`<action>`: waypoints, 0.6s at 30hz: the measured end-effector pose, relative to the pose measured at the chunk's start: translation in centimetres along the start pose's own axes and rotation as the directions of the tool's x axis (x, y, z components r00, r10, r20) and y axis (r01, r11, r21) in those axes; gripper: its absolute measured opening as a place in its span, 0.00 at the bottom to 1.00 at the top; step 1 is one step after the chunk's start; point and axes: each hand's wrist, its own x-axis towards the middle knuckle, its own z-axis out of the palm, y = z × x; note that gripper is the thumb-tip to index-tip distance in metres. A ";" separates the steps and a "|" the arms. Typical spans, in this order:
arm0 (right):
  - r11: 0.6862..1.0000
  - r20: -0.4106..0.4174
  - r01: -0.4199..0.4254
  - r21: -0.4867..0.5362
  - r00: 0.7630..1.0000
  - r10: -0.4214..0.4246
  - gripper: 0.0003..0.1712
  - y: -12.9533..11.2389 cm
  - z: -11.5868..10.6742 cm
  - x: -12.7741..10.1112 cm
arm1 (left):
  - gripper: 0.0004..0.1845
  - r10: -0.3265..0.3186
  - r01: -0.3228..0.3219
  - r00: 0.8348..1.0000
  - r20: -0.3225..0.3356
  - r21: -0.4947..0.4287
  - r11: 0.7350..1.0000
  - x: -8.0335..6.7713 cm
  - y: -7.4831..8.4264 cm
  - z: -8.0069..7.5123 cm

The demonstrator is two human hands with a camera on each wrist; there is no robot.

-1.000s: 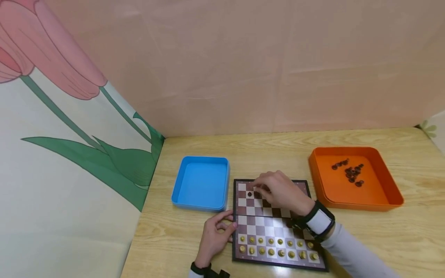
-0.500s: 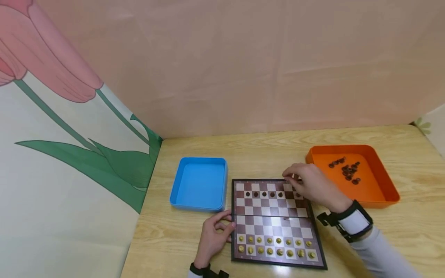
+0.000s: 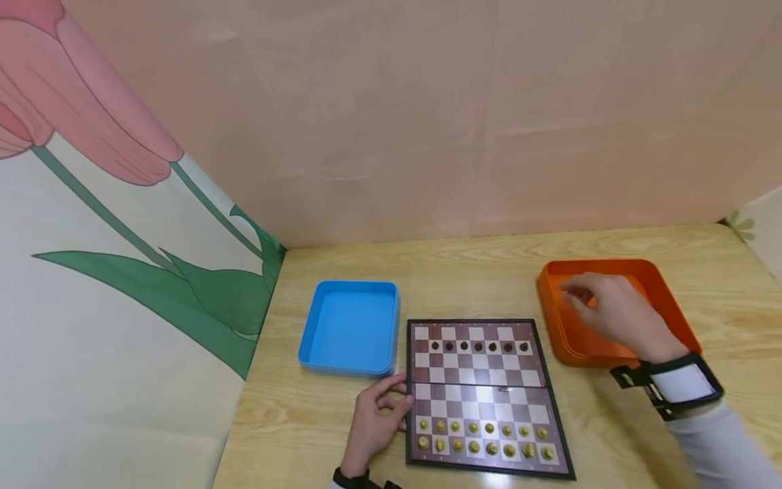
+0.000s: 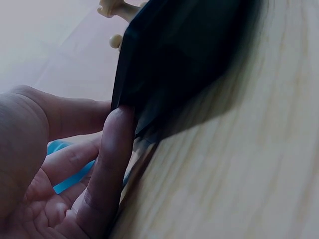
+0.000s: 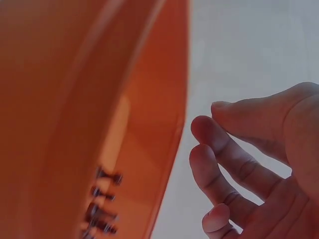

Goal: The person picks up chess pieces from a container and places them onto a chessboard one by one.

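My left hand (image 3: 375, 418) pinches the left edge of a chessboard (image 3: 453, 407) between thumb and fingers. The left wrist view shows the board's dark underside (image 4: 179, 59) with a fingertip against it. Gold chess pieces (image 3: 473, 447) fill the two near rows; a row of dark pawns (image 3: 479, 347) stands at the far side. Over an orange tray (image 3: 668, 316) hovers my right hand (image 3: 620, 316), fingers loosely bent with nothing between them. Dark chess pieces (image 5: 102, 214) lie in that tray in the right wrist view; in the head view the hand hides them.
A blue tray (image 3: 351, 326) with nothing in it stands left of the board. The wooden table (image 3: 476, 278) ends at a pinkish backdrop (image 3: 391, 136). A tulip-printed cloth (image 3: 122, 305) hangs along the left side.
My right hand has moved from the board's far rows rightward to over the orange tray. The row of dark pawns is now uncovered. The left hand stays at the board's edge.
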 end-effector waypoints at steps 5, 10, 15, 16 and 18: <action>0.999 0.034 -0.045 -0.019 0.998 0.045 0.14 2.4 -0.4 -0.1 | 0.24 -0.004 0.004 1.000 0.001 -0.017 1.000 -0.1 -0.1 0.2; 0.997 0.087 -0.069 -0.028 0.994 0.071 0.14 4.7 -0.4 0.0 | 0.24 0.000 0.000 1.000 0.000 -0.021 1.000 -0.1 -0.1 0.2; 0.995 0.149 -0.100 -0.026 0.984 0.102 0.16 6.5 -0.3 0.3 | 0.24 0.005 -0.005 1.000 0.007 -0.019 1.000 -0.1 0.0 0.0; 0.994 0.155 -0.103 -0.029 0.982 0.106 0.17 6.8 -0.3 0.4 | 0.24 0.006 -0.006 1.000 0.009 -0.019 1.000 -0.1 0.0 0.0; 0.994 0.168 -0.103 -0.031 0.980 0.107 0.17 7.1 -0.2 0.5 | 0.24 0.010 -0.009 1.000 0.011 -0.017 1.000 -0.1 0.1 0.0</action>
